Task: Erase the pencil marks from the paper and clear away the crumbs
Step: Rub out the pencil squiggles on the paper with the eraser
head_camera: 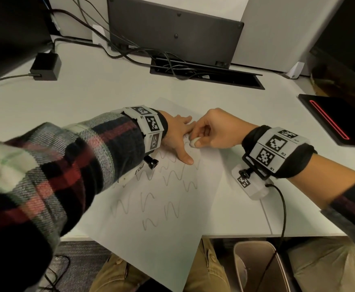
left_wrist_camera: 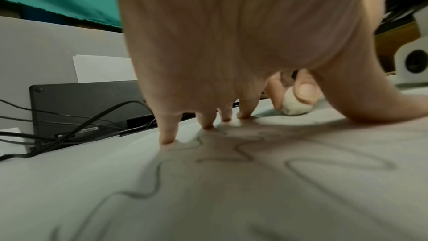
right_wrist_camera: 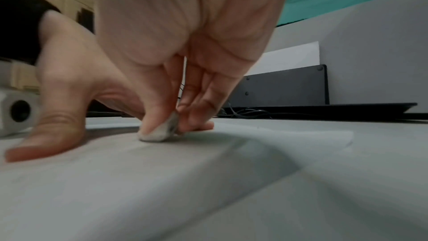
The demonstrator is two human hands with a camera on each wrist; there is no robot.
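Up close, the right hand pinches a small, grey-smudged white eraser between thumb and curled fingers, its underside pressed to the paper. Just beside it, the left hand lies spread on the same sheet, fingers straight, fingertips and thumb pressing down; the eraser sits in the gap between that thumb and forefinger. Wavy pencil marks run in rows across the sheet's middle and near part, some passing under the left hand. The sheet lies angled on a pale desk, one corner overhanging the near edge above the person's knees. No crumbs can be made out. Farther off, a dark panel stands at the desk's back above a cable slot full of cables, with a black power brick to the left and a dark device with a red line to the right. A bin stands below the desk edge.
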